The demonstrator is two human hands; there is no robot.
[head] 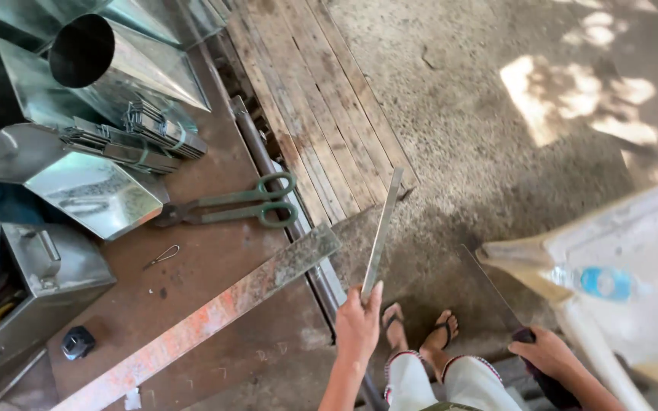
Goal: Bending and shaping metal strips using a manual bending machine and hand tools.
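Left hand [357, 323] gripping metal strip [382, 228] beside workbench [215, 266]

Green-handled tin snips [226, 207] lie on a brown workbench [215, 274], beside folded sheet-metal ducts [108, 61]. A long rusty flat bar [199, 323] crosses the bench. A plastic water bottle [599, 283] lies on a pale board [634, 243].

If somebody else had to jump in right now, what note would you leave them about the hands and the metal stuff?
Left hand: gripping the near end of a long flat metal strip, which angles up and away over the wooden slats.
Right hand: resting on a dark object by a thin sheet's edge; grip unclear.
On the rusty table: green-handled snips, lying untouched, a rusty straightedge, folded sheet-metal pieces.
Done or left: cannot tell from this view.
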